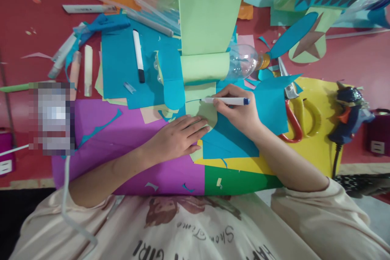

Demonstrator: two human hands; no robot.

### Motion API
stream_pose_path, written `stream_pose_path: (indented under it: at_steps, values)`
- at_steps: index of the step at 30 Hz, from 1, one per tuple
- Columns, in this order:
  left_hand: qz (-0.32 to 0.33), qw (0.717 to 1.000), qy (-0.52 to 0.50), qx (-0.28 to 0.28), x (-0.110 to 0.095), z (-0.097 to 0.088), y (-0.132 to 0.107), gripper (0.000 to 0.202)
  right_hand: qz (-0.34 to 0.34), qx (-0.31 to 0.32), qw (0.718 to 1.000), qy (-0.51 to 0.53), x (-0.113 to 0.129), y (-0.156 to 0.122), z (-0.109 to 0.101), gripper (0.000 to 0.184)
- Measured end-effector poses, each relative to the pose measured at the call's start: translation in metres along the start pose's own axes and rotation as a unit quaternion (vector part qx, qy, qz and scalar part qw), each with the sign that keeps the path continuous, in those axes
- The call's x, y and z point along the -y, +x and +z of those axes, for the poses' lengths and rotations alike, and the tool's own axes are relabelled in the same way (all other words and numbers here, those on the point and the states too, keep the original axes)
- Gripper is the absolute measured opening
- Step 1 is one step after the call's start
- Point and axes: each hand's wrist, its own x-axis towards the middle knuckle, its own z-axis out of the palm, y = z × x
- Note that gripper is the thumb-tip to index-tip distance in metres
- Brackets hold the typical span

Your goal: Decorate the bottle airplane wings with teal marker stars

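In my right hand [239, 111] is a white marker [228, 100] with a blue end, its tip touching a light green paper strip [201, 92]. A thin dark line runs on the strip to the left of the tip. My left hand [184, 134] lies flat on the strip's lower part, fingers stretched to the right. Just beyond, a clear plastic bottle [243, 61] with an orange cap lies on its side, wrapped in light green paper [207, 67]. Blue rounded paper pieces [172, 77] sit at its left end, and a blue oval [294, 34] stands by the cap.
Right of my hands lie scissors [294, 120] with red and yellow handles and a blue glue gun [349, 118]. A black-and-white marker [138, 55] rests on blue sheets [118, 61] at left. A pixelated device [53, 118] with a cable is at far left.
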Motion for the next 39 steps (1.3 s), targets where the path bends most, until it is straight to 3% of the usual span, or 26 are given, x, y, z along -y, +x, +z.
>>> stream_pose_path:
  at_steps: [14, 21, 32, 36, 39]
  values:
    - [0.001, 1.000, 0.005, 0.007, -0.001, 0.000, 0.000, 0.041, -0.014, -0.055, 0.997, -0.047, -0.001, 0.002, -0.008, 0.015]
    - [-0.014, 0.999, -0.002, 0.040, 0.000, 0.002, -0.001, 0.043, -0.016, -0.061, 0.995, -0.076, -0.001, 0.004, -0.013, 0.019]
    - [0.000, 1.000, 0.006, -0.004, -0.001, 0.004, 0.000, 0.039, -0.032, -0.075, 0.994, -0.077, -0.002, 0.003, -0.012, 0.018]
    - [0.009, 0.999, -0.027, -0.035, 0.009, -0.008, -0.003, 0.030, -0.032, -0.071, 0.994, -0.077, -0.005, 0.002, -0.011, 0.018]
    - [-0.085, 0.995, 0.014, -0.046, 0.025, -0.029, -0.011, 0.030, -0.037, -0.058, 0.995, -0.078, -0.006, 0.002, -0.011, 0.015]
